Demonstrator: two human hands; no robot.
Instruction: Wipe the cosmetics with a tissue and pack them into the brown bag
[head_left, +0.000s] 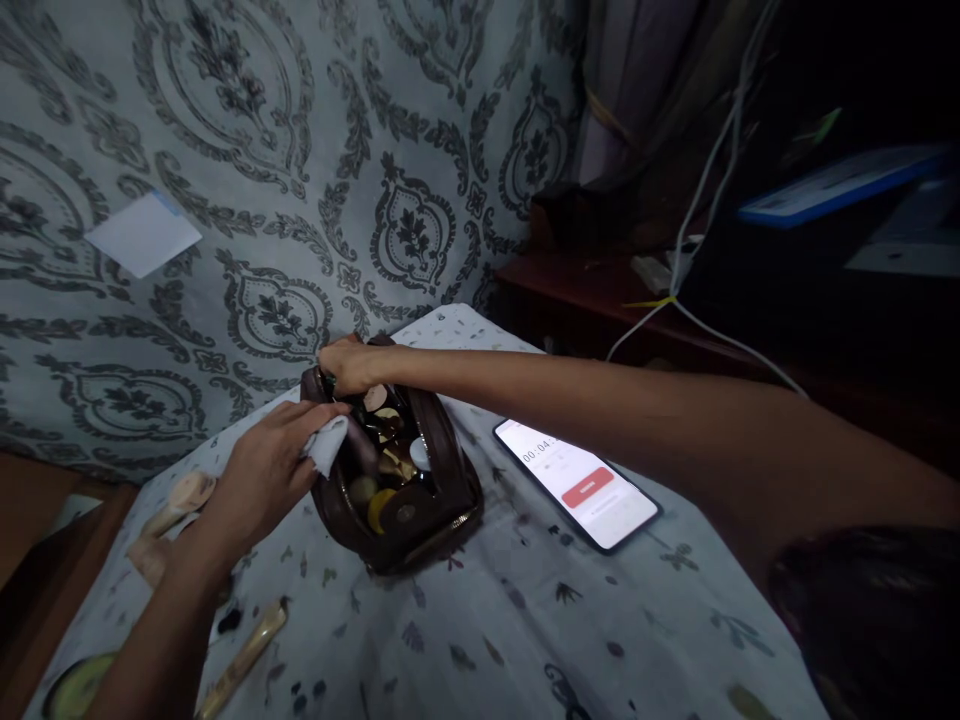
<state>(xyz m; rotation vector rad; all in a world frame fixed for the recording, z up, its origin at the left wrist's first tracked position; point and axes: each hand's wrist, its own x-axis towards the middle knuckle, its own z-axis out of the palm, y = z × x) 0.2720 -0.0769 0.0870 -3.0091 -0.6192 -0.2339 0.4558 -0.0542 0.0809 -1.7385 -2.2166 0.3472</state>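
Note:
A brown toiletry bag [442,490] stands unzipped on the table, holding several bottles, jars and a yellow-lidded piece [380,510]. My left hand [274,465] is closed on a crumpled white wipe [328,445] and rests against the bag's near left rim. Beside the wipe, a dark elongated item [363,448] leans inside the bag. My right hand [352,366] reaches across to the far left corner of the bag, its fingers curled down over the rim. The fingertips are hidden, and what they grip cannot be made out.
A phone [611,500] with a running timer lies right of the bag, partly under my right forearm. A gold tube [244,660] and beige items [191,490] lie at left. A round green-topped container [79,688] sits bottom left. White cables [709,190] hang at right.

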